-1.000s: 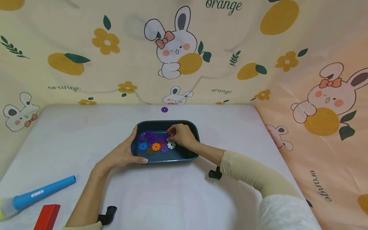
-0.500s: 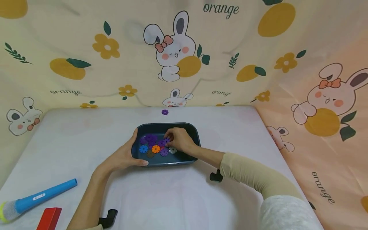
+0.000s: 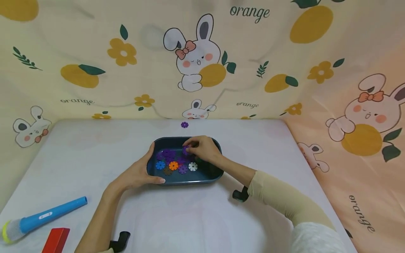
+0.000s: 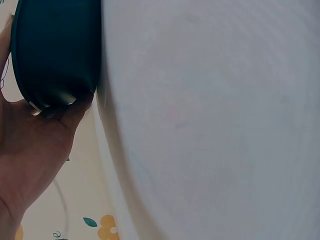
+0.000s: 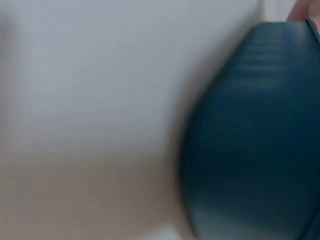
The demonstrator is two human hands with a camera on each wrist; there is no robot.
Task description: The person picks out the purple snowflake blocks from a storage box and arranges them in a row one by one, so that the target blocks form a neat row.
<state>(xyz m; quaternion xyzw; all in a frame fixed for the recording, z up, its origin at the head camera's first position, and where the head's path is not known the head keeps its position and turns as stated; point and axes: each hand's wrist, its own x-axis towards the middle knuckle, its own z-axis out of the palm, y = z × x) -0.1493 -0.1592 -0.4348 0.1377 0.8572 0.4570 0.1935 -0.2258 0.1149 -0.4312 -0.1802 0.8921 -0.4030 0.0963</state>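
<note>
A dark blue rectangular tray [image 3: 190,182] holds several flat, notched plastic discs. My left hand [image 3: 137,173] grips the tray's left end, thumb along the front rim; the left wrist view shows this hand [image 4: 35,145] around the tray's wall [image 4: 57,50]. Inside the tray, my right hand [image 3: 205,149] pinches a purple disc [image 3: 185,151] between thumb and fingers. Left of it lies a purple pile [image 3: 166,154]. Nearer the front are a blue disc [image 3: 160,165], an orange disc [image 3: 173,166], a brown disc [image 3: 167,171] and a white disc [image 3: 193,166]. Only the tray's outer wall [image 5: 255,140] fills the right wrist view.
One more purple disc [image 3: 184,124] lies on the white table [image 3: 177,218] behind the tray, close to the back edge. At the front left are a blue toy microphone [image 3: 47,216] and a red block [image 3: 56,240]. A printed cloth [image 3: 152,70] hangs behind the table.
My right hand has moved slightly up and back with the purple disc, and the white disc now shows whole. My left hand keeps its grip on the tray. The head view has shifted a little.
</note>
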